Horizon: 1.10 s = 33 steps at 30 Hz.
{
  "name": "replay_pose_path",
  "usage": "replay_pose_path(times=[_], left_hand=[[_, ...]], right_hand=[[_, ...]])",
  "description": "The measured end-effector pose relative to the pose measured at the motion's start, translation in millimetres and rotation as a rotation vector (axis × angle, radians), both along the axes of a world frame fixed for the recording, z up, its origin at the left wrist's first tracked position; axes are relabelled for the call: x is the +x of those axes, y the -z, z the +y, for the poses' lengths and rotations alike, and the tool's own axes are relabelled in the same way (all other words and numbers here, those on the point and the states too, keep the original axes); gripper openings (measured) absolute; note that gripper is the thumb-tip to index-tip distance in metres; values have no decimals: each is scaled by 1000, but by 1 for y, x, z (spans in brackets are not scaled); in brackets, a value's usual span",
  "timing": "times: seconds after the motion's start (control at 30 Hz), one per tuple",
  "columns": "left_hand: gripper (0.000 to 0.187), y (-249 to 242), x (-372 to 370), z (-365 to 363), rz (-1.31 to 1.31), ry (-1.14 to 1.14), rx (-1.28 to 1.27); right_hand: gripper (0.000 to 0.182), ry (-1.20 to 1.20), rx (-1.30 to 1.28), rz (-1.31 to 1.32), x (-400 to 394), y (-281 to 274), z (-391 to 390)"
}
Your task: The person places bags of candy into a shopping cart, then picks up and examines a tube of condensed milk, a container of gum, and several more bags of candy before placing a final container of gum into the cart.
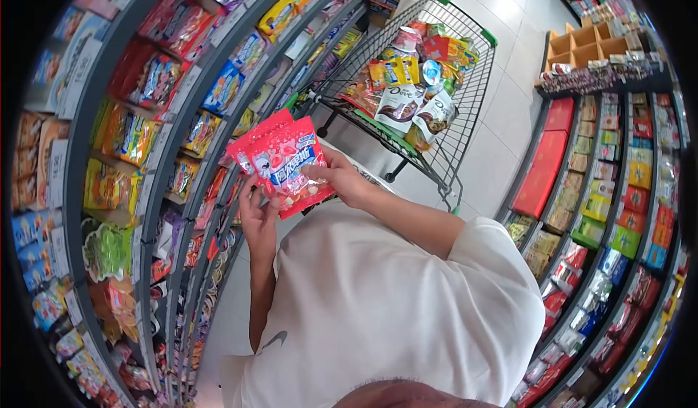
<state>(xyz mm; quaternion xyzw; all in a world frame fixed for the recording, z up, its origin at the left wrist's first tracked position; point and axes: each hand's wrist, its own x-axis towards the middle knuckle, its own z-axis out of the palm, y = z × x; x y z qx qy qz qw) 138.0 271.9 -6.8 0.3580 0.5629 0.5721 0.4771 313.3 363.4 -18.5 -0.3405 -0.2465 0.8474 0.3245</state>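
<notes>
Two red candy bags with white and blue lettering overlap in front of my chest. The front candy bag (289, 162) faces up at me, and the rear candy bag (246, 146) shows at its left. My left hand (259, 210) is closed at the lower left edges of the bags. On the right side, my right hand (343, 178) grips the front bag, its thumb pressed on the printed face. Which fingers hold the rear bag is partly hidden.
Ahead stands a wire shopping cart (474, 92) with green corners, holding several snack packs, including white Dove pouches (399, 108). Shelves of packaged candy (116, 190) rise close on the left. More stocked shelves (567, 212) line the right, with a wooden compartment rack (582, 46) beyond.
</notes>
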Motion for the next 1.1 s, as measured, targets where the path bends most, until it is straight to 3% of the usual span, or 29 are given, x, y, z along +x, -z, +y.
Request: replay_pose_path(times=[0.17, 0.4, 0.5, 0.67, 0.73, 0.77, 0.87, 0.9, 0.93, 1.03, 1.1], left_hand=[[61, -4, 2, 6, -12, 177, -120], [46, -1, 5, 16, -11, 228, -168], [41, 1, 4, 18, -5, 205, -229], [37, -3, 4, 19, 23, 195, -241], [36, -2, 4, 21, 5, 193, -247], [36, 0, 3, 21, -13, 195, -250], [34, 3, 4, 18, -18, 209, -264], [33, 3, 4, 21, -14, 207, -259], [33, 3, 4, 21, -12, 201, -247], [33, 4, 3, 20, -12, 196, -254], [33, 10, 0, 19, -12, 176, -282]], right_hand=[[37, 194, -185, 69, 22, 25, 7], [32, 598, -288, 9, 93, 75, 48], [31, 581, -497, 300, 129, 101, 73], [21, 807, -264, 199, 176, 85, 110], [27, 884, -250, 130, 200, 68, 127], [30, 854, -168, 194, 237, 125, 147], [59, 1046, -535, -82, 249, 107, 148], [70, 1047, -717, -87, 262, 140, 157], [85, 1000, -595, -141, 255, 158, 145], [42, 671, -137, -650, 203, 160, 106], [28, 580, 195, -829, 156, 157, 82]])
